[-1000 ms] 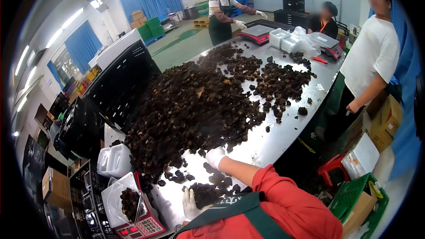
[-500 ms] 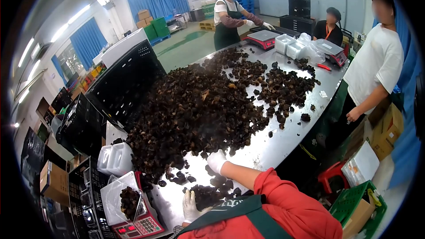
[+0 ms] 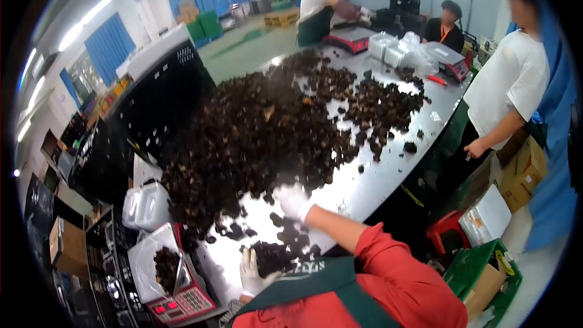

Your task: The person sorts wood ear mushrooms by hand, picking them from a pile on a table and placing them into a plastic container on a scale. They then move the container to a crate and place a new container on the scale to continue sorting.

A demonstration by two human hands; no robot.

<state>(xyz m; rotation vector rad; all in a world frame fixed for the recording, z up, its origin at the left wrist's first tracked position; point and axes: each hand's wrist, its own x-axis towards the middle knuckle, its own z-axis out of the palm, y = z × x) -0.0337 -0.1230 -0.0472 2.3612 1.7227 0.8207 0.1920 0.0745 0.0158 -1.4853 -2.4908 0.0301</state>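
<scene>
A red scale [image 3: 182,301] sits just left of the fingers [image 3: 246,260] of the left hand [image 3: 252,274], white tubs [image 3: 146,206] beyond it; a red stool [image 3: 446,231] and a green crate [image 3: 480,266] stand well right of them.

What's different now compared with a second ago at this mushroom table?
The right hand has pushed a little farther into the edge of the mushroom heap; its grip is blurred. At the far end, a co-worker has bent toward the scale. The left hand stays against the small pile; the tray beside it is unchanged.
</scene>
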